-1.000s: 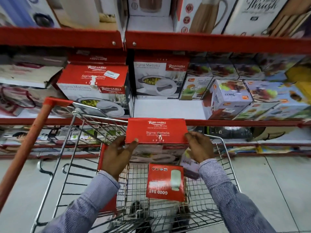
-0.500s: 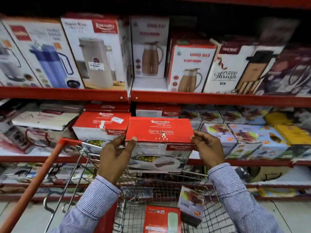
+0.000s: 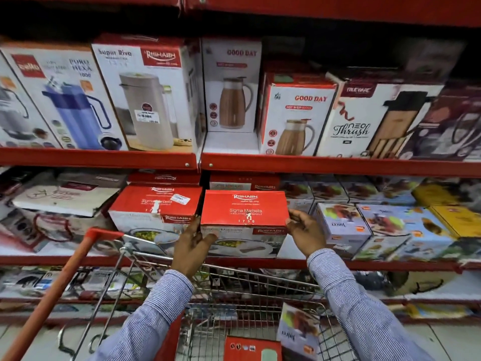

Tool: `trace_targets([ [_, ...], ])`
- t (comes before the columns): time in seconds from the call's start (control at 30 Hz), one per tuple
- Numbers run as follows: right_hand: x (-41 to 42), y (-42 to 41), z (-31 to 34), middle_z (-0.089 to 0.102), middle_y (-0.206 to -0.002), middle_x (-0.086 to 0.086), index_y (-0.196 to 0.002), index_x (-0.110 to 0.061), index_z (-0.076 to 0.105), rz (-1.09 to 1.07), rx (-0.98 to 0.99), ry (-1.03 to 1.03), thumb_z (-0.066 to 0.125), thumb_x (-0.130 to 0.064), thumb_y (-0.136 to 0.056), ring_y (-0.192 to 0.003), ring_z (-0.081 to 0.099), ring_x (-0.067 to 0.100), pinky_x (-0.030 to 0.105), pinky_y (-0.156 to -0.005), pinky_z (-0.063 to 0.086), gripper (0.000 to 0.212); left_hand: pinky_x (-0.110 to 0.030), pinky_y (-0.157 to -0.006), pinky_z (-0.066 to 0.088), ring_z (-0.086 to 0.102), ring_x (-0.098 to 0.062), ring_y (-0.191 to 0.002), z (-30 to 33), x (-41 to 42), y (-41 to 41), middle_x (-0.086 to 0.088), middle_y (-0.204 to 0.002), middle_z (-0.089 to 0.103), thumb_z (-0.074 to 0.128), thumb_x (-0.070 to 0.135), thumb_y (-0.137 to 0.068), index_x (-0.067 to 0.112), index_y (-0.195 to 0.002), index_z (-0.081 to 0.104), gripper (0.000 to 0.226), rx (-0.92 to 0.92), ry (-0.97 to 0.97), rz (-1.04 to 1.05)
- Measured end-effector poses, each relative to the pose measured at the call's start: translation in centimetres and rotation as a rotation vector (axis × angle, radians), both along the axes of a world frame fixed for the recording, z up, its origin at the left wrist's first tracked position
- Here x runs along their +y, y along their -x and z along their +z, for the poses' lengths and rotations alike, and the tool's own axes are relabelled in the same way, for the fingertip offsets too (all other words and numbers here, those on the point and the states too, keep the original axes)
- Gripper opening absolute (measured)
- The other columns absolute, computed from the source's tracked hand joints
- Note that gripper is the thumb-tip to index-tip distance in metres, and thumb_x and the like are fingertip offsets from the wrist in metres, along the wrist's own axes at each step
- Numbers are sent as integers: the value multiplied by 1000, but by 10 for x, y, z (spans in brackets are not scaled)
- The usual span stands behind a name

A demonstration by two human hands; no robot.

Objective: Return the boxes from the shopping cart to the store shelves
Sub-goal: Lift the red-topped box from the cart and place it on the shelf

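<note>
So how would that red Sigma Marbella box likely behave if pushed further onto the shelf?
The Sigma Marbella box looks like rigid, flat-sided cardboard, so it should probably slide rather than tip. Both the left hand and right hand steady it, hinting at some weight.

Both hands (left [image 3: 191, 244], right [image 3: 304, 230]) grip the casserole box [image 3: 244, 217] at the shelf [image 3: 364, 264].

place: shop | red shelves [image 3: 338, 166] of boxed goods | shopping cart [image 3: 234, 295]
</note>
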State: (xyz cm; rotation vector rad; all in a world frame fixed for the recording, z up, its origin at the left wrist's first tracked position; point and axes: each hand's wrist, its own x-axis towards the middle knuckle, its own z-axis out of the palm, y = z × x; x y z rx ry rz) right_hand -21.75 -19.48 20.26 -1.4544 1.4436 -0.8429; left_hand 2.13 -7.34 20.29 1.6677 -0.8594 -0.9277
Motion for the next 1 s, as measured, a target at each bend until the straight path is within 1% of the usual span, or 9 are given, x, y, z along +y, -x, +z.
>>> trace_targets([
  [0.1, -5, -3, -4, 64, -129, 5, -131, -19, 56, 24, 10, -14, 54, -15, -94, -112, 60, 20, 37, -102, 48, 37, -42, -105, 48, 61, -17, -114, -7, -4, 0, 11, -123, 63, 67, 14, -87, 22, -142, 47, 59, 40, 2, -18],
  [0.2, -9, -7, -4, 61, -134, 4, -136, -21, 53, 71, -19, -25, 55, -20, -94, -119, 58, 22, 38, -105, 45, 42, -22, -91, 48, 59, 3, -102, -8, -9, 3, 27, -111, 58, 72, 18, -85, 30, -130, 46, 53, 21, 3, -25],
  [0.33, -13, -8, -1, 55, -142, 2, -145, -22, 42, 136, 10, -44, 56, -26, -94, -127, 53, 22, 44, -111, 40, 53, -41, -110, 45, 56, -22, -126, -3, -18, 8, 2, -138, 57, 73, 21, -85, 18, -142, 37, 68, -91, -40, -67],
  [0.47, -16, -4, 0, 54, -144, 3, -147, -21, 38, 188, -17, -67, 57, -17, -93, -127, 53, 21, 43, -113, 39, 57, -20, -85, 48, 65, -20, -105, -1, -20, 15, 4, -118, 64, 71, 25, -86, 13, -148, 32, 75, -310, -88, -73],
  [0.63, -4, 2, -4, 55, -142, 1, -147, -24, 37, 200, -63, -76, 62, -14, -90, -131, 51, 18, 43, -113, 38, 63, -43, -100, 53, 66, -25, -109, -3, -14, 16, 3, -121, 66, 72, 22, -85, 18, -148, 31, 75, -239, -91, -41],
  [0.77, 31, 18, -25, 46, -149, 2, -146, -17, 38, 126, -71, -113, 63, -17, -90, -132, 50, 20, 39, -110, 40, 61, -44, -101, 51, 63, -25, -116, -31, 14, 23, 5, -127, 61, 74, 29, -83, 22, -145, 34, 74, -190, -101, 7],
  [0.83, 59, 31, -51, 47, -148, 7, -142, -12, 42, 114, 8, -174, 62, -19, -91, -126, 53, 21, 39, -107, 43, 56, -45, -105, 48, 59, -30, -123, -61, 38, 34, -5, -139, 57, 73, 33, -83, 18, -144, 37, 72, -176, -221, -44],
  [0.93, 102, 46, -95, 59, -136, 11, -132, -15, 54, 125, 249, -371, 58, -33, -92, -99, 59, 16, 33, -89, 49, 45, -47, -107, 46, 52, -36, -130, -107, 75, 58, -18, -149, 48, 75, 33, -83, 11, -148, 33, 80, 59, -544, -176],
  [1.0, 126, 50, -121, 60, -132, 13, -128, -11, 58, 163, 411, -521, 53, -36, -93, -107, 60, 24, 34, -94, 46, 43, -33, -85, 56, 58, -27, -117, -125, 91, 73, -14, -151, 45, 72, 37, -85, 11, -151, 27, 84, 136, -754, -251],
])
